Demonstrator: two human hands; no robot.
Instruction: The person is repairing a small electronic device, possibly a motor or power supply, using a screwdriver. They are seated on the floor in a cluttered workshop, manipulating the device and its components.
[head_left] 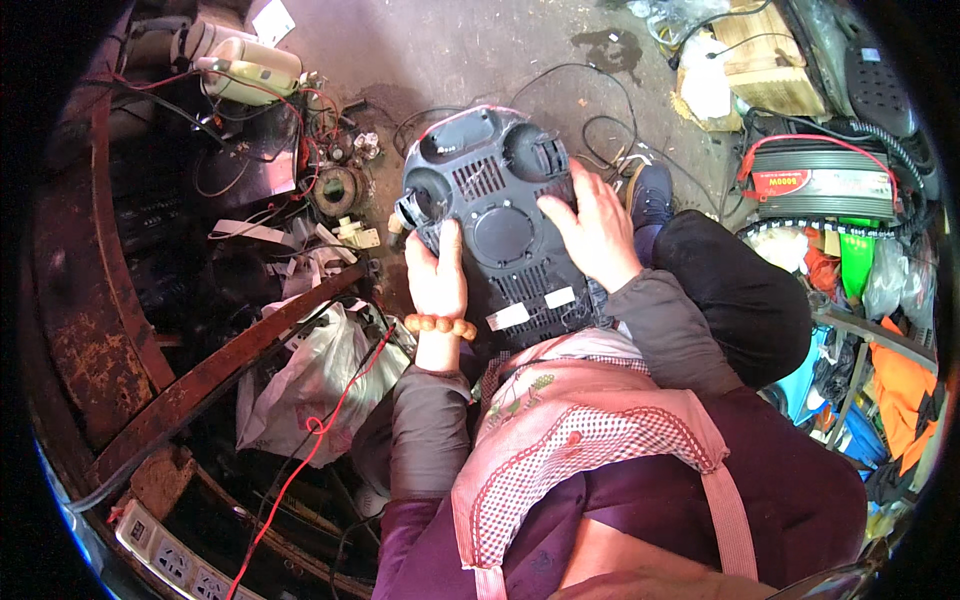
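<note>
On my lap, its underside up, rests a black plastic appliance housing [503, 233] with slotted vents, a round middle cover, white labels and a wheel set in a recess on each side. It looks like the body of a vacuum cleaner, but I cannot be sure of its kind. My left hand [437, 275] grips its left edge, thumb on top and the other fingers mostly hidden beyond the rim. On the opposite edge my right hand [597, 232] holds it, thumb lying on the face and fingers along the side. A checked pink apron [585, 425] covers my front.
Left of me stand a rusty metal frame [230, 370], a white plastic bag [320, 385] and loose parts [340, 190]. A power strip [170, 555] lies lower left. A grey power inverter [820, 178] sits at right. Cables [630, 110] trail over the floor ahead.
</note>
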